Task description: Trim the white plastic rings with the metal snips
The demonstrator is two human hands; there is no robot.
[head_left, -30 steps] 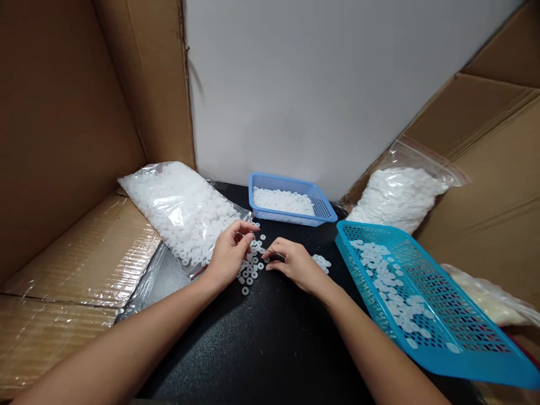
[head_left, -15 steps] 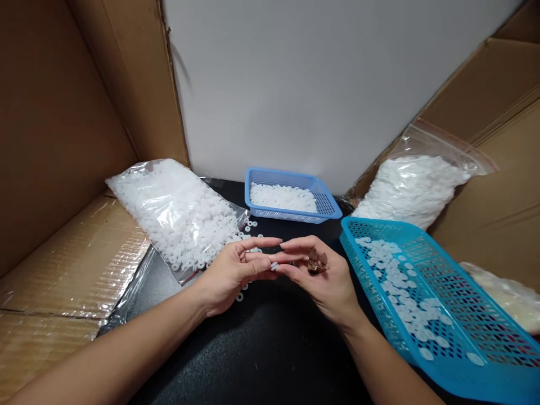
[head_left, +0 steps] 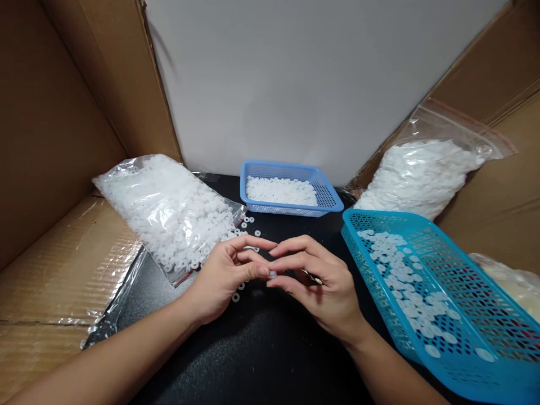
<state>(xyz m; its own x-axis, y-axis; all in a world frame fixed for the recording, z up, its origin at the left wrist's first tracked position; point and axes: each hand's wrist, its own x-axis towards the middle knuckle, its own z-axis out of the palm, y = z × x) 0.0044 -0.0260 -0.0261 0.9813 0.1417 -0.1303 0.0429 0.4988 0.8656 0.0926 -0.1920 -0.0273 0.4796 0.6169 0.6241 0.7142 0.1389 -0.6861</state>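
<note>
My left hand point(head_left: 225, 275) and my right hand point(head_left: 314, 284) meet fingertip to fingertip above the black table point(head_left: 253, 349). Between the pinching fingertips sits a small white ring point(head_left: 272, 274). The right hand's curled fingers also hold small dark metal pieces point(head_left: 313, 277) in the palm. Loose white rings point(head_left: 247, 225) lie scattered on the table just beyond and under the hands.
A clear bag of white rings point(head_left: 169, 211) lies at the left. A small blue basket point(head_left: 324, 197) with rings stands at the back. A teal basket point(head_left: 464, 320) holding white discs tilts at the right, a second bag point(head_left: 422, 174) behind it. Cardboard walls point(head_left: 54, 112) enclose both sides.
Both hands lifted off the pile of rings on the table and came together above it, pinching a ring. The camera tilted slightly, shifting the scene leftward.
</note>
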